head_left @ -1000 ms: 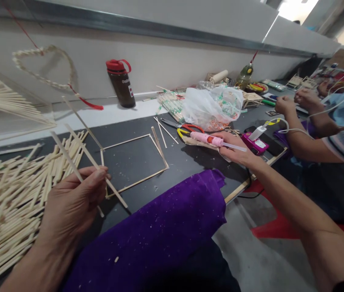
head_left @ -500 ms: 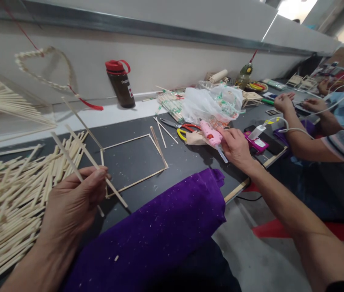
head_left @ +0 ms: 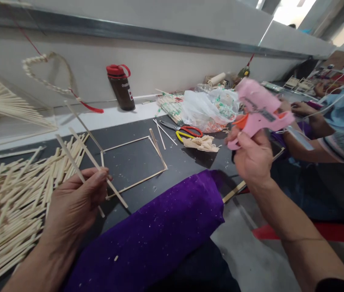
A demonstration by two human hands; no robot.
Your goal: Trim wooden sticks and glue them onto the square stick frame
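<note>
Left hand [head_left: 79, 194] pinches two thin pale wooden sticks [head_left: 95, 162]; right hand [head_left: 252, 156], well apart, grips a pink plastic glue gun [head_left: 259, 103], raised to the right of the red-lidded dark bottle [head_left: 121, 89].

Bright daylight glares from the far upper right; soft shadows fall nearby, and moving parts blur.

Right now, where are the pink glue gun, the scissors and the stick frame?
pink glue gun [head_left: 259, 96]: head view, on its body
scissors [head_left: 170, 125]: head view, on the blades
stick frame [head_left: 143, 180]: head view, on its near side
</note>
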